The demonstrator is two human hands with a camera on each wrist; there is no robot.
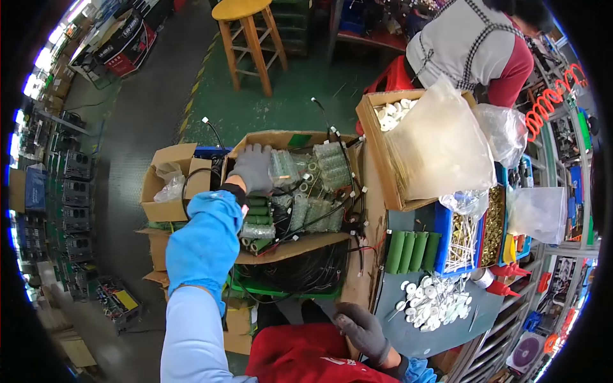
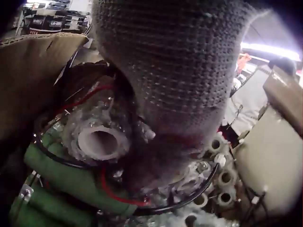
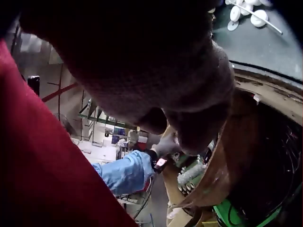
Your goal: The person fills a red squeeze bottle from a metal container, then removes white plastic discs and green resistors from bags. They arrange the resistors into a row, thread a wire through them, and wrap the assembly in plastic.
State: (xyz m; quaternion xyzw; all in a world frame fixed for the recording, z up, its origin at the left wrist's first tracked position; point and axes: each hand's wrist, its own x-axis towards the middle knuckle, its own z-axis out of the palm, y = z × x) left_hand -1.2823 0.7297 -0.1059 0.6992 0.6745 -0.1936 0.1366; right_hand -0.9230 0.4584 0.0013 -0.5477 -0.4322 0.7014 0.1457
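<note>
In the head view my left hand [image 1: 254, 169], in a grey knit glove, reaches into the back left corner of a cardboard box [image 1: 287, 254]. Its fingertips are hidden among the contents in the left wrist view; I cannot tell whether they grip anything. Beside it lie bubble-wrapped tubes [image 1: 331, 165] with open round ends, and green tubes [image 1: 257, 210]. One wrapped white tube [image 2: 98, 143] shows right beside the glove. My right hand [image 1: 363, 332], gloved too, hangs with loosely curled fingers by the red apron [image 1: 313, 354], holding nothing.
Black cables with white plugs cross the box. At right, a bench [image 1: 399, 319] bears green cylinders [image 1: 413, 251], white disc-headed pieces [image 1: 434, 303] and a blue bin [image 1: 446, 239]. Behind it stands a carton [image 1: 377, 150] under plastic bags. A wooden stool [image 1: 241, 11] and another person [image 1: 456, 48] are further back.
</note>
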